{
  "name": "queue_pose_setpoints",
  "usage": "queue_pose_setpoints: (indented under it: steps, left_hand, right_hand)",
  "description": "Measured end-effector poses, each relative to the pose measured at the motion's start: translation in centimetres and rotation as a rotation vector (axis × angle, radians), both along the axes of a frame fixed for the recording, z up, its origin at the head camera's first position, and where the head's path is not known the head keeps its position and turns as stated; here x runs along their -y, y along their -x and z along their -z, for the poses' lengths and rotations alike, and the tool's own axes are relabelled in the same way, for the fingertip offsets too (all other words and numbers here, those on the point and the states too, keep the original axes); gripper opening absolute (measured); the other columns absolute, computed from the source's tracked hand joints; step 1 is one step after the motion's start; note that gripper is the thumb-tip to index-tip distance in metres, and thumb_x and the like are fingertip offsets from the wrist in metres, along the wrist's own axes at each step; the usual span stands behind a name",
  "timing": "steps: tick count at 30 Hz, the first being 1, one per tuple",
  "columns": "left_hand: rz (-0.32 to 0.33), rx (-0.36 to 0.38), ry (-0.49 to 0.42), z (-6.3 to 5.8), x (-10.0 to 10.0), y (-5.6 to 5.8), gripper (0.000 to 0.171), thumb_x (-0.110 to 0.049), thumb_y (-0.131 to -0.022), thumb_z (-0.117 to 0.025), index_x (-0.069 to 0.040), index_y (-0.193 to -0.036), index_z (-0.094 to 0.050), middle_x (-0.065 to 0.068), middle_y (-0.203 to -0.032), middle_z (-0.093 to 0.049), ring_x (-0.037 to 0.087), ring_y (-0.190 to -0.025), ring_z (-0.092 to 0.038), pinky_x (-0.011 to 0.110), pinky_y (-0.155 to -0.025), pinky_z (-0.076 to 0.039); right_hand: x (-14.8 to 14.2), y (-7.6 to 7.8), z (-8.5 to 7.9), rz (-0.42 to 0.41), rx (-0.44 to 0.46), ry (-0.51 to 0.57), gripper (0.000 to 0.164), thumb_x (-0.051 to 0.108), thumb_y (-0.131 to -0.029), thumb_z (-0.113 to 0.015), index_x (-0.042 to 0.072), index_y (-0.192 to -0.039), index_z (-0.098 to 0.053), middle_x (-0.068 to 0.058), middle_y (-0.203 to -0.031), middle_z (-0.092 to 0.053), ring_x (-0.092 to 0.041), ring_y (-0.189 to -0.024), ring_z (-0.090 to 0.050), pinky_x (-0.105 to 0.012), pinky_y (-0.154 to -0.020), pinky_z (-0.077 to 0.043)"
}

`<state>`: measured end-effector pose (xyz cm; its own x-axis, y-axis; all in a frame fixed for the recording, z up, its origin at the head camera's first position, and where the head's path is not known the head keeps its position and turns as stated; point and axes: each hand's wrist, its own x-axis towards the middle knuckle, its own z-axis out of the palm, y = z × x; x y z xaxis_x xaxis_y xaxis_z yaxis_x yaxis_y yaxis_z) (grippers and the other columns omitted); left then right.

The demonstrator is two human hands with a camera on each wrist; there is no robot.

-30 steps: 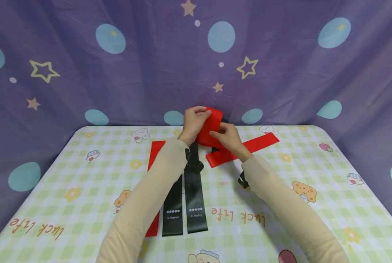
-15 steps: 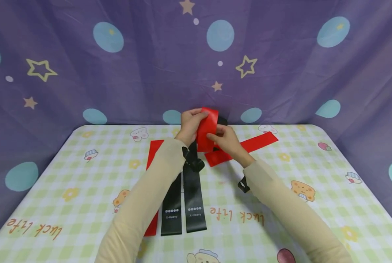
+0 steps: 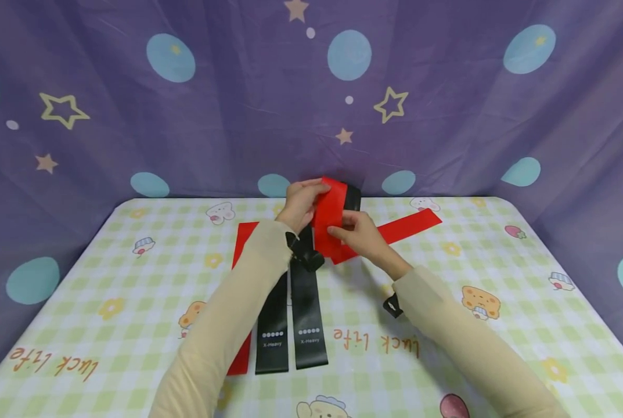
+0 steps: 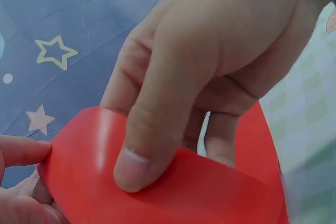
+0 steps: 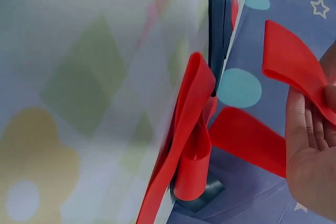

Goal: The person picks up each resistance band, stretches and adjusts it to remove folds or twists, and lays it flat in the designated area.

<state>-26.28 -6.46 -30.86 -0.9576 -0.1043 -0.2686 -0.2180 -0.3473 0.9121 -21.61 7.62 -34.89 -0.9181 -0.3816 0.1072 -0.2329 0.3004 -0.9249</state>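
In the head view a red resistance band [image 3: 330,212] stands up at the back of the table between both hands. My left hand [image 3: 299,204] pinches its upper part; the left wrist view shows the thumb [image 4: 139,166] flat on the band, fingers behind. Lower on the band's right edge, my right hand [image 3: 364,237] pinches it between thumb and fingers. A black resistance band [image 3: 352,197] shows just behind the red one. In the right wrist view red loops [image 5: 191,177] hang together over a black piece [image 5: 202,195], beside my right hand [image 5: 310,166].
Two black bands [image 3: 310,325] marked X-Heavy run toward the front, alongside another red strip [image 3: 240,357] partly under my left sleeve. A red length [image 3: 410,225] lies to the right. The checked tablecloth [image 3: 447,360] ends at a purple curtain [image 3: 227,104].
The held red band has gone from bent and tilted to straighter and lower, now overlapping the red length's near end. My right hand has moved slightly down. More black band shows behind.
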Motion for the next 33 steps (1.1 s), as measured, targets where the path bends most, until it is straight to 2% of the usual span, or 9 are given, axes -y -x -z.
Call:
queue_pose_setpoints:
  steps: [3,5,10,14,17,21,28,33]
  left_hand:
    - [0.006,0.007,-0.011,0.1,0.1,0.0,0.039,0.005,-0.085,-0.061,0.006,-0.124,-0.058,0.003,-0.081,-0.061,0.01,-0.062,-0.058,0.022,-0.062,-0.053]
    - [0.012,0.013,-0.021,0.1,0.1,0.1,0.04,0.005,-0.084,-0.062,0.006,-0.124,-0.058,0.002,-0.077,-0.061,0.01,-0.06,-0.058,0.022,-0.059,-0.053]
    - [0.025,0.018,-0.049,0.1,0.1,0.1,0.041,0.007,-0.084,-0.061,0.007,-0.125,-0.056,0.0,-0.07,-0.061,0.009,-0.059,-0.058,0.022,-0.058,-0.052]
    - [0.035,0.027,-0.068,0.3,0.1,0.1,0.04,0.008,-0.085,-0.06,0.008,-0.124,-0.056,-0.002,-0.067,-0.063,0.008,-0.059,-0.059,0.021,-0.06,-0.052]
    - [0.038,0.033,-0.078,0.5,0.1,0.0,0.039,0.007,-0.086,-0.06,0.009,-0.124,-0.057,-0.002,-0.068,-0.063,0.009,-0.061,-0.059,0.021,-0.064,-0.051]
    - [0.04,0.033,-0.097,0.7,0.2,0.0,0.038,0.007,-0.086,-0.06,0.009,-0.123,-0.057,-0.002,-0.071,-0.063,0.01,-0.064,-0.058,0.022,-0.072,-0.051]
    - [0.062,0.036,-0.089,1.1,0.3,-0.3,0.037,0.004,-0.086,-0.061,0.008,-0.122,-0.058,-0.002,-0.072,-0.065,0.01,-0.066,-0.06,0.033,-0.095,-0.05]
    - [0.079,0.031,-0.096,1.4,0.2,-0.4,0.037,0.007,-0.086,-0.06,0.009,-0.123,-0.058,0.0,-0.075,-0.064,0.011,-0.068,-0.061,0.036,-0.1,-0.047]
  right_hand:
    - [0.0,-0.6,0.1,-0.008,-0.002,-0.006,0.027,0.007,-0.09,-0.062,-0.004,-0.114,-0.063,-0.02,-0.105,-0.068,-0.02,-0.081,-0.064,-0.031,-0.071,-0.055]
    - [-0.1,-0.9,0.3,-0.011,0.002,-0.012,0.026,0.007,-0.09,-0.062,-0.004,-0.113,-0.064,-0.019,-0.105,-0.068,-0.021,-0.082,-0.065,-0.033,-0.074,-0.056]
    - [-0.4,-1.8,0.5,-0.029,0.005,-0.046,0.025,0.008,-0.089,-0.063,-0.003,-0.112,-0.065,-0.017,-0.103,-0.069,-0.022,-0.085,-0.067,-0.033,-0.081,-0.056]
    - [-0.6,-2.6,0.8,-0.03,-0.007,-0.072,0.02,0.009,-0.089,-0.064,-0.002,-0.106,-0.066,-0.015,-0.095,-0.07,-0.019,-0.077,-0.064,-0.029,-0.073,-0.055]
    - [-0.8,-3.2,0.9,-0.045,-0.01,-0.075,0.015,0.009,-0.088,-0.065,-0.002,-0.098,-0.066,-0.014,-0.086,-0.068,-0.018,-0.07,-0.061,-0.028,-0.068,-0.053]
    - [-0.9,-4.0,1.0,-0.083,-0.012,-0.075,0.011,0.008,-0.087,-0.065,-0.002,-0.092,-0.065,-0.011,-0.08,-0.066,-0.017,-0.067,-0.058,-0.029,-0.068,-0.052]
    - [-1.0,-5.5,1.2,-0.148,-0.021,-0.108,0.01,0.007,-0.086,-0.066,0.001,-0.08,-0.061,-0.008,-0.073,-0.064,-0.015,-0.065,-0.058,-0.028,-0.065,-0.052]
    - [-1.0,-6.5,1.0,-0.192,-0.033,-0.138,0.011,0.008,-0.086,-0.066,0.002,-0.079,-0.06,-0.006,-0.071,-0.062,-0.014,-0.064,-0.056,-0.027,-0.064,-0.051]
